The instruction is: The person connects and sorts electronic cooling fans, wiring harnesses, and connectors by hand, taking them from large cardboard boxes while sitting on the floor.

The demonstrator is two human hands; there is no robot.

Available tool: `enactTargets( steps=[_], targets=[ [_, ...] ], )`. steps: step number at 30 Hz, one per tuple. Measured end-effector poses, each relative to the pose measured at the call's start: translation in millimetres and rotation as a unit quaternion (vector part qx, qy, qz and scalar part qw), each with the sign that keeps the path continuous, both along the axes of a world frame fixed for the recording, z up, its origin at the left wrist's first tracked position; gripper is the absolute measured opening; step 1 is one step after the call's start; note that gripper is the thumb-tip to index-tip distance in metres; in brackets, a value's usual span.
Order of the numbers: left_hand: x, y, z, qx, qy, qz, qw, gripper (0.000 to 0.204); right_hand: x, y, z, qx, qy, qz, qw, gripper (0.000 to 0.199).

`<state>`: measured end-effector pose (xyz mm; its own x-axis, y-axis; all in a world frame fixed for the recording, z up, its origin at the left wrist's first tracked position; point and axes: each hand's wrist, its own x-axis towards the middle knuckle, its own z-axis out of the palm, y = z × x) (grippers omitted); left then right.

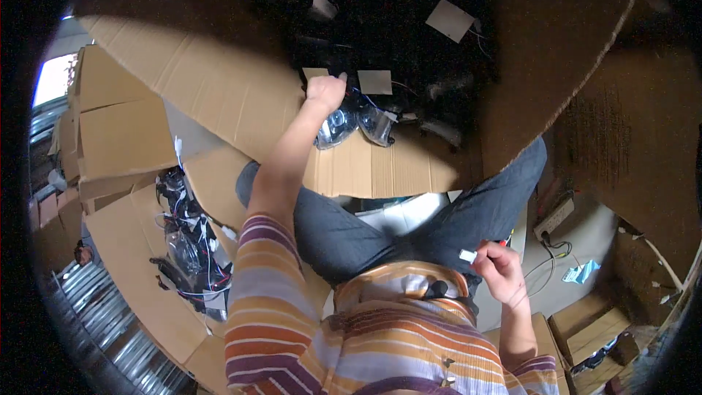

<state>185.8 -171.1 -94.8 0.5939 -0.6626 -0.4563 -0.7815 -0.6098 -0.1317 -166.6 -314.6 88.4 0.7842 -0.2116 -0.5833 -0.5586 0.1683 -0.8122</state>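
Observation:
My left hand [327, 92] reaches into a large cardboard box, its fingers curled round the upper part of a headlight [338, 126] with a clear lens and dark housing. Its grip point is partly hidden by the hand. A second clear lens section [376, 127] sits just to the right, over the near cardboard wall; I cannot tell whether both belong to one unit. Close to my right thigh, my right hand [499, 271] pinches a small white connector [467, 255] between thumb and fingers.
The large cardboard box [395, 168] holds dark parts and several pale cards [450, 20] in shadow. On cardboard at left lie wired headlights [183, 249]. A power strip [554, 218] with cables and a blue wrapper [582, 271] are at right, above a smaller box [596, 333].

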Motion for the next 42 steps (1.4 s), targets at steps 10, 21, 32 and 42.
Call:
enactTargets(
  steps=[10,21,32,42],
  targets=[
    [6.9,10.0,20.5,-0.114,-0.06,-0.091,0.987,0.006,19.5,-1.7,-9.3,0.022,0.046,0.001,0.999,0.009],
    [-60.2,53.2,105.2,-0.598,0.252,0.24,0.722,0.02,26.7,7.9,-0.5,-0.009,-0.023,0.095,0.995,0.012],
    [-183.7,56.7,168.2,-0.483,0.426,0.266,0.717,0.043,16.7,27.4,17.2,-0.024,-0.057,0.124,0.99,0.008],
    [-242.5,58.4,172.1,-0.607,0.363,0.167,0.686,0.028,7.6,29.7,21.2,-0.032,-0.075,0.142,0.987,0.013]
  ],
)
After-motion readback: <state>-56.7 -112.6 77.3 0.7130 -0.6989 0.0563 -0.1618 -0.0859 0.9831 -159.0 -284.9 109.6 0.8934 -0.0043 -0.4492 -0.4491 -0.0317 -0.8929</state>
